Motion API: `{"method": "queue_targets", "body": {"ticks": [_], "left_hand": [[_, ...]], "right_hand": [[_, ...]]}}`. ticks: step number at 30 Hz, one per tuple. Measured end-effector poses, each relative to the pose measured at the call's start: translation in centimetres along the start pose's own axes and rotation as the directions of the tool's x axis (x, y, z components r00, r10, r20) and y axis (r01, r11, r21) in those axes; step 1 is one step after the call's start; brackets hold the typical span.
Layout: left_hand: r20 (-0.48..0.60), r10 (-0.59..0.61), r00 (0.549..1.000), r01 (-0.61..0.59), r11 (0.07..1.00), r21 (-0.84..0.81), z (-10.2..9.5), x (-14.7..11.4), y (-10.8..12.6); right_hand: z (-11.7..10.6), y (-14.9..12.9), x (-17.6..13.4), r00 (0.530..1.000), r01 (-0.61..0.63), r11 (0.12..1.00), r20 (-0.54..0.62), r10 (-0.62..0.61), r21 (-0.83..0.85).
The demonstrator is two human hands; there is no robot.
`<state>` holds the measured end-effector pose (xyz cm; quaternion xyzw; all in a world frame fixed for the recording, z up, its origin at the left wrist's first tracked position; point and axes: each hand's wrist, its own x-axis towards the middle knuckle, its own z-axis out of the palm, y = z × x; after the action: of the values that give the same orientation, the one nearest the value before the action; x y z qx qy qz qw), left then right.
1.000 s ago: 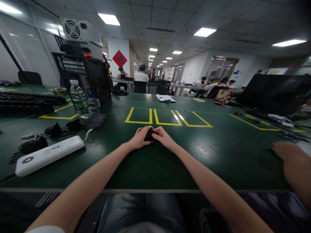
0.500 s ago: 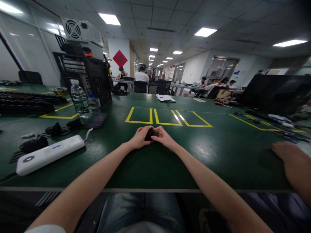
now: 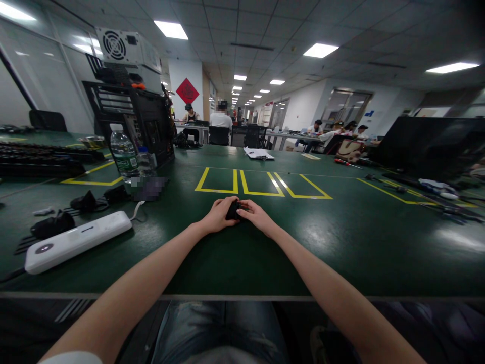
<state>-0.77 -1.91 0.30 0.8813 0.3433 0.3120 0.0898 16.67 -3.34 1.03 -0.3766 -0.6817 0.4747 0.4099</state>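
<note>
A small black object (image 3: 232,212), mostly hidden, is between the hands, just nearer than the yellow tape outlines (image 3: 263,194). The left hand (image 3: 217,217) grips it; the right hand (image 3: 258,218) bends its fingers and thumb against its right side. Their pose barely changes; another person's hand has left the green tabletop (image 3: 227,268), apparently without affecting the handling.

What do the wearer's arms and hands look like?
Left hand and right hand: no gloves. Both forearms bare; no watch, bands or cables visible. White fabric, likely a sleeve, at bottom left; none visible on the right.
</note>
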Motion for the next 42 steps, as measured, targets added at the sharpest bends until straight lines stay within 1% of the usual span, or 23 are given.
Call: {"method": "queue_targets", "body": {"ticks": [3, 8, 13, 20, 23, 30, 37, 42], "left_hand": [[0.000, 0.007, 1.000, -0.007, 1.000, 0.000, -0.02, -0.03, -0.02], [-0.005, 0.000, 1.000, 0.000, 1.000, 0.003, 0.12, 0.09, -0.14], [-0.005, 0.005, 1.000, -0.005, 1.000, 0.004, 0.12, 0.10, -0.18], [-0.001, 0.002, 1.000, -0.002, 1.000, -0.007, 0.06, 0.09, -0.04], [-0.005, 0.000, 1.000, 0.000, 1.000, -0.009, 0.02, 0.07, -0.02], [0.002, 0.006, 1.000, -0.006, 1.000, -0.015, -0.04, 0.01, -0.07], [-0.007, 0.007, 1.000, -0.007, 1.000, 0.001, 0.20, 0.12, -0.28], [-0.007, 0.003, 1.000, -0.003, 1.000, -0.002, 0.20, 0.09, -0.25]], "right_hand": [[-0.03, 0.16, 0.13, 0.999, 0.026, 1.000, 0.017, -0.027, 0.015], [0.20, 0.26, 0.15, 0.997, 0.062, 0.994, 0.038, -0.066, 0.090], [0.27, 0.18, 0.11, 0.997, 0.079, 0.995, 0.015, -0.080, 0.059], [0.06, 0.72, 0.37, 1.000, 0.028, 1.000, -0.007, -0.028, 0.010], [-0.09, 0.68, 0.34, 1.000, 0.023, 1.000, 0.013, -0.024, 0.007], [-0.04, 0.30, -0.06, 0.997, 0.041, 0.997, 0.058, -0.045, 0.071], [0.27, 0.26, 0.19, 0.998, 0.070, 0.996, -0.001, -0.070, 0.046], [0.05, 0.65, 0.30, 1.000, 0.030, 0.999, -0.008, -0.030, 0.010]]}}
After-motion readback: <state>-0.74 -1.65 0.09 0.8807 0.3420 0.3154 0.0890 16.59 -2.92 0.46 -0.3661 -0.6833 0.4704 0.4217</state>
